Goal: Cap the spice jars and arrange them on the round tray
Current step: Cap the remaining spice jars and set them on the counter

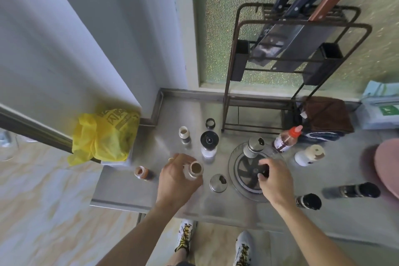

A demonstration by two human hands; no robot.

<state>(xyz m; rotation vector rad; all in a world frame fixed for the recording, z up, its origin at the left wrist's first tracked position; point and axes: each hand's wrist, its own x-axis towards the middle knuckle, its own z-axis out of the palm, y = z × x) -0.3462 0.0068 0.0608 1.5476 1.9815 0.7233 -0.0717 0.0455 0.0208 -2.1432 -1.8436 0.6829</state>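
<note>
An uncapped spice jar (193, 170) of brown powder is held in the left hand (176, 177), the fingers wrapped about its body below the neck, just left of the round tray (234, 158). A dark cap (264, 171) is pinched by the fingertips of the right hand (273, 179), above the tray's spoked middle.

The jar is judged small, light and rigid, probably glass or hard plastic, so a moderate squeeze on the body should be enough. Its mouth is open, so it is best kept upright until closed, or powder may be spilled. The cap is best gripped by its rim, so that it can be turned on the neck. A smooth wall may slip if the grip is loosened during twisting.

One steel shaker (253, 147) stands on the far edge of the tray. A loose steel lid (218, 182) lies just left of the tray. Another open jar (142, 172) stands well left of the tray, beyond the held jar. A third open jar (184, 134) is set to the far left of the tray.
</note>
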